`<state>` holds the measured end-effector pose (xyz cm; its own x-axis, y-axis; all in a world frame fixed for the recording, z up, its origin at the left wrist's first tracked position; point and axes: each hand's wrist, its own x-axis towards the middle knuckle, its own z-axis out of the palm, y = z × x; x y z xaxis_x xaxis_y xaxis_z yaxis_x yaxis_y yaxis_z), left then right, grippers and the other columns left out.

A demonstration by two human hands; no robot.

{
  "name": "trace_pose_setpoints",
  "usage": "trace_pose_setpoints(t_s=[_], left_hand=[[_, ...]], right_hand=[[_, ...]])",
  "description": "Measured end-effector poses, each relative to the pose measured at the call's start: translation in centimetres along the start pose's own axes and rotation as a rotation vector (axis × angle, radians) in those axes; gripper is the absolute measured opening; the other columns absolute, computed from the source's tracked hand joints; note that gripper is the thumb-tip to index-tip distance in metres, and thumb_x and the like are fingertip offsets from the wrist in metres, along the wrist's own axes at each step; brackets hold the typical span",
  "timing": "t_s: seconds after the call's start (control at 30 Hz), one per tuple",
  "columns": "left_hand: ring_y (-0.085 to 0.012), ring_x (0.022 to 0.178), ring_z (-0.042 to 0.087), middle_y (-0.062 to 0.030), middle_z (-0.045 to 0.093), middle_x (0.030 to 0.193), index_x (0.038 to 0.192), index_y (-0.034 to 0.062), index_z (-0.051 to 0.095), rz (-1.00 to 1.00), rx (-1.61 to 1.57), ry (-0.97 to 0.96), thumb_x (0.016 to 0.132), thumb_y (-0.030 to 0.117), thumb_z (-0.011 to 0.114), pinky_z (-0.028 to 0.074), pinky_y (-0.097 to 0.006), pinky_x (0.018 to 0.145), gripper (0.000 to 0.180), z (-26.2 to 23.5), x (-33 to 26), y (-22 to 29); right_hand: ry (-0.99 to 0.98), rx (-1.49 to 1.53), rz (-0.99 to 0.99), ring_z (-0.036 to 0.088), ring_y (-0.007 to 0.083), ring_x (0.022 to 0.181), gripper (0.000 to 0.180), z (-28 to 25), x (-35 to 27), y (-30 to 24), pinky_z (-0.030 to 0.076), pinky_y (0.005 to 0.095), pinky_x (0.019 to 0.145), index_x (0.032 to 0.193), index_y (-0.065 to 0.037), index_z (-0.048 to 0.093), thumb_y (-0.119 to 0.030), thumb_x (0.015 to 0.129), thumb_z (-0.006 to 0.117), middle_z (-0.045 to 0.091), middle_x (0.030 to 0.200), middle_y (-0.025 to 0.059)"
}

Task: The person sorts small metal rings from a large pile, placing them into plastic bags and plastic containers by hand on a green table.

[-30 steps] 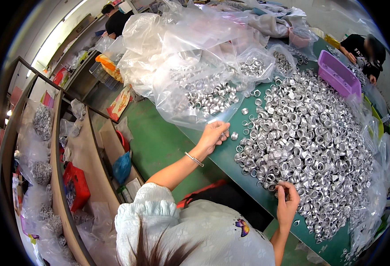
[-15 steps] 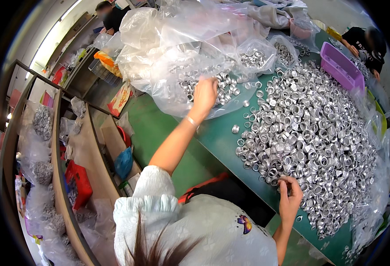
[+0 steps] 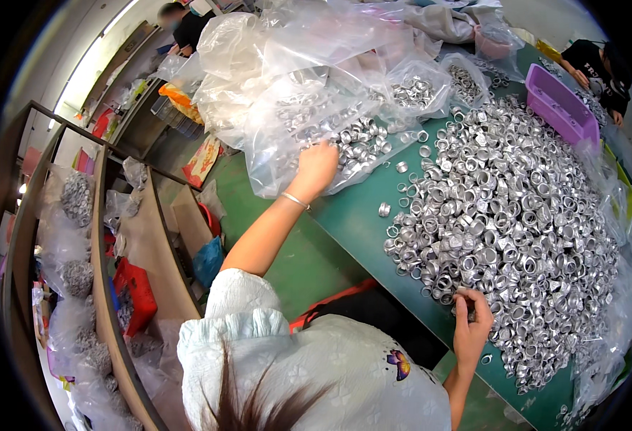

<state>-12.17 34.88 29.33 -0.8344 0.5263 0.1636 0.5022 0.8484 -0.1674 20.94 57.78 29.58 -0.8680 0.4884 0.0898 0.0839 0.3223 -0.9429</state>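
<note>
Purple plastic tray (image 3: 559, 109), far beyond the fingers; wooden shelving (image 3: 104, 237) with a red bag (image 3: 132, 294), well left of them.

One green table (image 3: 352, 223) carries a single large heap of silver metal rings (image 3: 517, 215), too many to count, with about a dozen loose rings (image 3: 385, 209) between the two grips. Two hands show: left hand (image 3: 317, 167) and right hand (image 3: 472, 323). One purple tray (image 3: 560, 111) lies beyond the heap; several clear plastic bags (image 3: 308, 72) of rings lie at the left grip.
</note>
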Motion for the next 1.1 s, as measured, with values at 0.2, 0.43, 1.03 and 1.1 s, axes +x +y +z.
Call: trace_pose_setpoints(t_s=[0.2,0.43,1.03,1.1], left_hand=[[-0.033,0.078,0.063,-0.0192,0.061,0.086,0.078,0.003,0.065,-0.092,-0.088,-0.15,0.076,0.006,0.052,0.051,-0.041,0.065,0.014,-1.2,-0.7,0.8],[-0.0352,0.076,0.063,-0.0191,0.062,0.083,0.08,0.0024,0.064,-0.066,-0.038,0.012,0.077,0.008,0.048,0.051,-0.043,0.063,0.018,0.8,2.4,-1.6],[-0.034,0.076,0.064,-0.0189,0.065,0.082,0.077,0.0003,0.065,0.005,-0.001,-0.315,0.078,0.011,0.051,0.052,-0.042,0.066,0.017,-3.7,-2.9,1.1],[-0.0333,0.079,0.064,-0.0188,0.065,0.084,0.08,0.0005,0.066,-0.005,-0.169,-0.222,0.078,0.01,0.052,0.052,-0.041,0.069,0.017,-5.5,-3.7,2.2]], right_hand=[[0.0,0.017,0.013,0.054,0.0103,0.076,0.009,0.0,0.0,0.6,0.042,0.0219,0.068,0.092,0.003,0.058,-0.003,0.086,0.053,0.06,0.082,0.0052],[0.015,0.062,0.039,0.057,0.0172,0.073,0.009,0.0,0.1,0.2,0.044,0.0268,0.07,0.088,0.003,0.059,0.001,0.081,0.056,0.059,0.08,0.0095],[-0.037,0.083,0.01,0.054,0.0109,0.077,0.009,-0.3,0.2,0.5,0.041,0.0225,0.069,0.092,0.003,0.057,-0.001,0.086,0.052,0.058,0.084,0.0056],[-0.039,0.087,0.005,0.054,0.0108,0.077,0.009,-0.3,0.2,0.7,0.041,0.0221,0.069,0.092,0.003,0.057,-0.001,0.086,0.052,0.058,0.084,0.0056]])
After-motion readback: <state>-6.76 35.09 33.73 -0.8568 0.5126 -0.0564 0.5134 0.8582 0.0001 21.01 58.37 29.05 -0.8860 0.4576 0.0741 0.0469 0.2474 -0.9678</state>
